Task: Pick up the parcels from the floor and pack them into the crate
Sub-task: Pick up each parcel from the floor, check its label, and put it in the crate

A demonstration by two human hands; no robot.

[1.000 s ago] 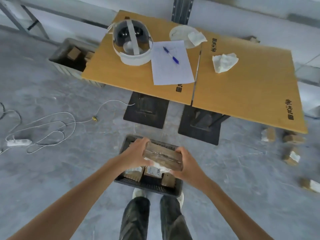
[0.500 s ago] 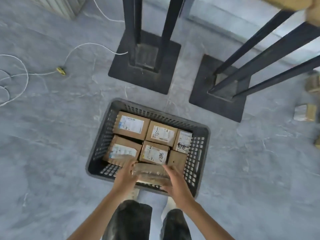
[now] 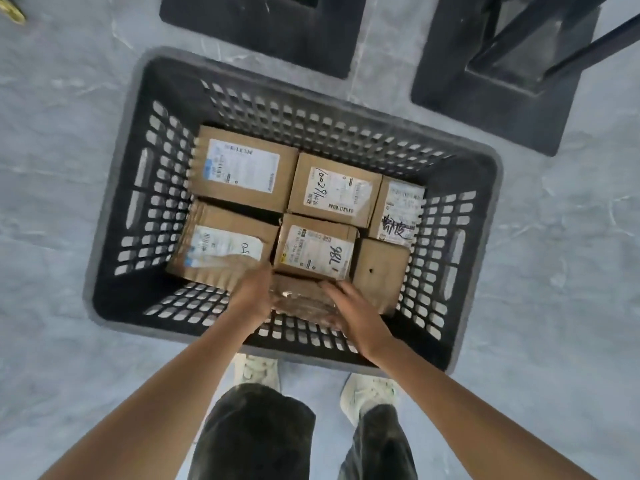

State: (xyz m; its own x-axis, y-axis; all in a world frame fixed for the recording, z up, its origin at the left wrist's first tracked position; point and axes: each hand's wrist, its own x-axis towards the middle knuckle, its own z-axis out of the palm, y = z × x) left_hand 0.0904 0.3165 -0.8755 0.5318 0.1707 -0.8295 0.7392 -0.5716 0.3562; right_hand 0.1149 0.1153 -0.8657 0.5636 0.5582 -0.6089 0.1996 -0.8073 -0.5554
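Observation:
A black slotted plastic crate [image 3: 114, 258] stands on the grey floor right in front of my feet. Several brown cardboard parcels with white labels [image 3: 242, 171] fill its bottom. Both my hands reach down into the crate's near side and hold a taped brown parcel [image 3: 299, 299] between them, low among the others. My left hand [image 3: 254, 292] grips its left end. My right hand [image 3: 349, 306] lies over its right end with fingers curled on the top. Most of the held parcel is hidden by my hands.
Two black square table bases [image 3: 263, 29] [image 3: 498, 88] stand on the floor just beyond the crate. My white shoes [image 3: 256, 372] are against its near wall. A small yellow plug end [image 3: 12, 10] lies at the top left.
My view has dropped much closer to the crate. Both hands have lowered the parcel from above the near rim down among the packed parcels.

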